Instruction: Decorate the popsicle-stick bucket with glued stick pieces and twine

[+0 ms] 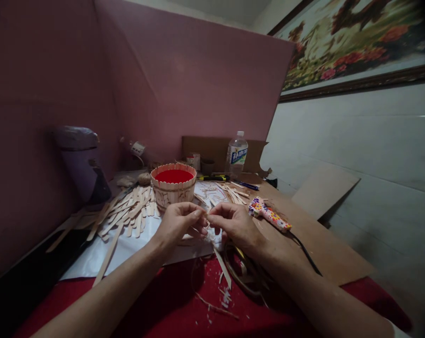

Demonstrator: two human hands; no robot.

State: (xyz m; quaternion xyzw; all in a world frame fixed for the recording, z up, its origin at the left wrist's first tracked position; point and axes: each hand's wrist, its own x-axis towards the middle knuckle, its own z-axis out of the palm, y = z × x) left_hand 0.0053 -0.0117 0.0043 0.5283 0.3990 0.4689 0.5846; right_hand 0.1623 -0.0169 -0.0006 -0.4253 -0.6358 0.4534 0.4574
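My left hand (184, 219) and my right hand (235, 225) meet in front of me, both with thumb and forefinger pinched together. Between their fingertips is something small and thin, too fine to make out. Just behind them stands a round basket (173, 193) with a scalloped rim of wooden sticks, a twine band around it and a red inside. Under the hands, small scraps and a thin strand of twine (217, 308) lie on the red cloth (163, 305). Beside my right wrist is a yellowish coiled loop (233, 267), partly hidden.
Many wooden craft sticks (131, 211) are heaped at left on a white sheet (88, 256). A flower-patterned glue gun (268, 213) with a black cord lies at right on brown cardboard (325, 244). Farther back are a plastic bottle (237, 155), a utility knife (214, 178) and a twine ball (144, 178).
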